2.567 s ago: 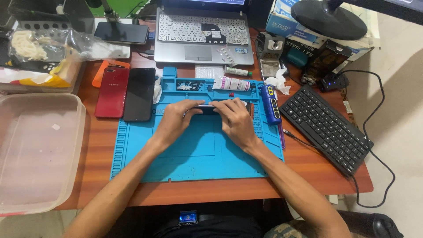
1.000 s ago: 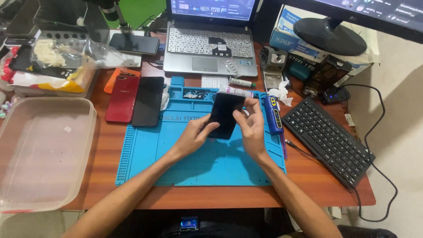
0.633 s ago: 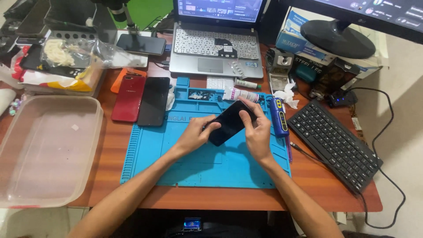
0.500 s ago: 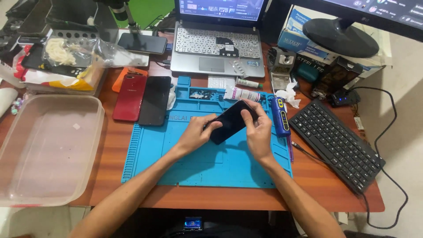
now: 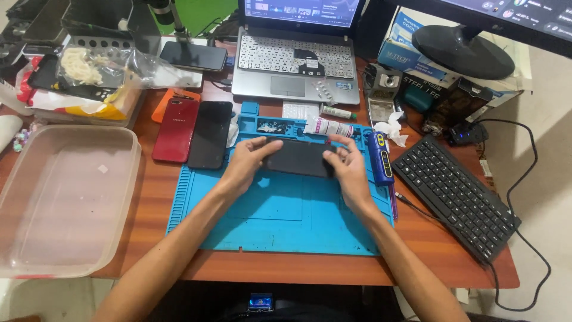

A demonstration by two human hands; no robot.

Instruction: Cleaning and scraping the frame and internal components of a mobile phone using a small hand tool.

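Both hands hold a black smartphone [image 5: 300, 158] lying flat and crosswise just above the blue repair mat [image 5: 280, 220]. My left hand [image 5: 247, 160] grips its left end with thumb and fingers. My right hand [image 5: 345, 164] pinches its right end. The phone's dark face points up. A blue pen-shaped tool [image 5: 379, 157] lies on the mat's right edge, right beside my right hand. A white tube [image 5: 329, 127] rests at the top of the mat.
A red phone [image 5: 174, 130] and a black phone [image 5: 210, 134] lie left of the mat. A clear plastic tub [image 5: 59, 197] fills the left. A laptop [image 5: 298, 62] sits behind, a black keyboard [image 5: 454, 194] to the right, and a monitor base [image 5: 462, 50] on boxes.
The phone, held tilted upright a moment ago, has been turned flat and crosswise, lower over the mat. Both hands shifted to its two ends.
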